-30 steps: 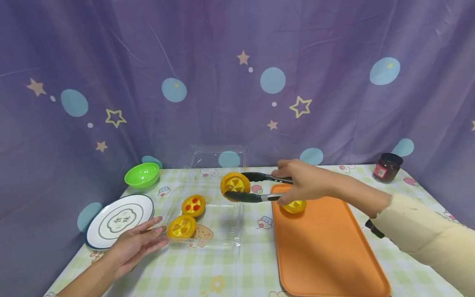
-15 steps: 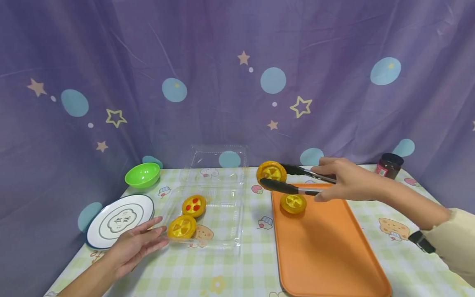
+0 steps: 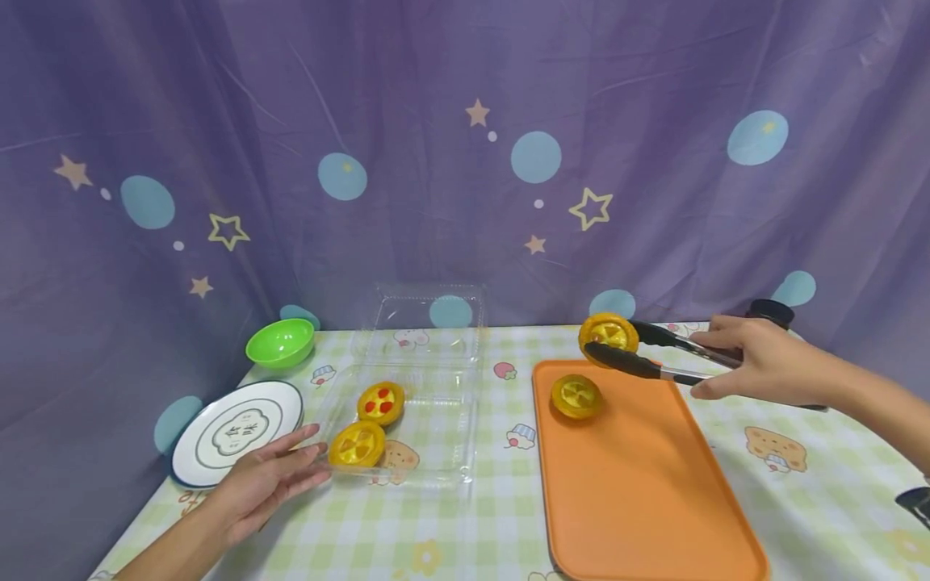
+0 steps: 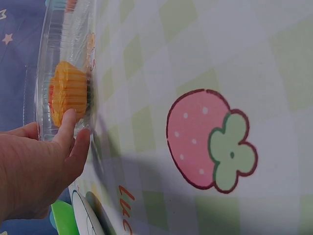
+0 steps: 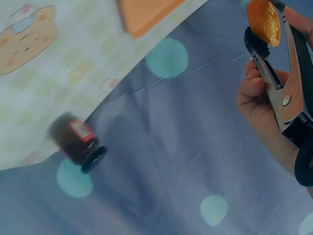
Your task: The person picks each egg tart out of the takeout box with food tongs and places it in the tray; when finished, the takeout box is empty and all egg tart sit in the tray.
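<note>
My right hand grips a pair of tongs with black tips. Between those tips an egg tart is held in the air over the far end of the orange tray. A second egg tart lies on the tray just below it. My left hand, fingers fairly straight, touches the near left corner of the clear plastic box. Inside that box sit a tart with red dots and a tart with yellow wedges, side by side. The box lid stands raised behind.
A white plate lies left of the box, with a green bowl behind it. At the back right a dark jar with a black lid is partly hidden by my hand in the head view. A purple curtain closes off the back.
My right hand has carried the tongs and the egg tart rightward, from above the clear box to above the tray's far end. The left hand has stayed at the box corner.
</note>
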Demonstrator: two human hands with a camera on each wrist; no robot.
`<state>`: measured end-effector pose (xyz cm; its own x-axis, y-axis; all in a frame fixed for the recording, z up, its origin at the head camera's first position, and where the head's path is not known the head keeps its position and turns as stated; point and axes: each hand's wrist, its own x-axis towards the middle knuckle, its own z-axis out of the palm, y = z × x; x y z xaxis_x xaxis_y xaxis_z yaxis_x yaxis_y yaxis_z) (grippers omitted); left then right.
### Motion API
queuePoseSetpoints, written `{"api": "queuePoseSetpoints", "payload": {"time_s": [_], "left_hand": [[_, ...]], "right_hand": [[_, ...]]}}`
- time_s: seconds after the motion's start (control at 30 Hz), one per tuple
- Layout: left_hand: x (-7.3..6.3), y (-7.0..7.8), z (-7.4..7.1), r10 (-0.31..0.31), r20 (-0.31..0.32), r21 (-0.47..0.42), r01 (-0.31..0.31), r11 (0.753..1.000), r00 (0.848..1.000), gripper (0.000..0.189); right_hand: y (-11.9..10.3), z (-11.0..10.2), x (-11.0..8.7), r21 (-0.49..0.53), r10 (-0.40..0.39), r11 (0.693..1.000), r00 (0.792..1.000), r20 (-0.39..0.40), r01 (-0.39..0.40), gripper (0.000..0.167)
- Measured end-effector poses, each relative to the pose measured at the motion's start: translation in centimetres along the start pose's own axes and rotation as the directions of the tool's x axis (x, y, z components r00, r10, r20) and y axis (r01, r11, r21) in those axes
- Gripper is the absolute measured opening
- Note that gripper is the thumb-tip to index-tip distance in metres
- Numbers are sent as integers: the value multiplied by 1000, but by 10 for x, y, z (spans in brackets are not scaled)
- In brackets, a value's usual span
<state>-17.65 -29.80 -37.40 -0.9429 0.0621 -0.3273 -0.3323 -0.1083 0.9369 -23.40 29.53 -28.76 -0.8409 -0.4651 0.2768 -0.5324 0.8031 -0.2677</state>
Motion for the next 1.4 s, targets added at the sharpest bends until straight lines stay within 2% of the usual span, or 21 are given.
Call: {"api": "queuePoseSetpoints", "payload": {"time_s": [0.1,0.27,0.4,0.8,0.87,1.2,1.4], "left_hand": [[0,-1,0,-2,0,4,2,1000,1000,72],[0,-1,0,5,2,-1,-5,1000,1000,73],[0,-1,-1,12,4,-2,-12,1000,1000,73],[0,-1,0,15,5,1,-15,1000,1000,73],[0,-1,-1,15,9,6,-15,1000,1000,73],[-1,-1,0,11,7,-2,-11,1000,1000,72],[-1,-1,0,19,10,0,-19,1000,1000,73]], "right_hand": [[10,0,-8,-8,-1,1000,1000,-4,1,67],[25,1,-18,-54,65,997,996,54,-62,73],[34,10,-24,-55,95,994,992,79,-91,72],[42,40,-31,98,72,991,974,213,-95,71],[41,42,-31,122,61,989,976,210,-88,70],[39,45,-31,85,84,991,976,199,-103,71],[38,41,-31,14,121,992,980,159,-125,80]]}}
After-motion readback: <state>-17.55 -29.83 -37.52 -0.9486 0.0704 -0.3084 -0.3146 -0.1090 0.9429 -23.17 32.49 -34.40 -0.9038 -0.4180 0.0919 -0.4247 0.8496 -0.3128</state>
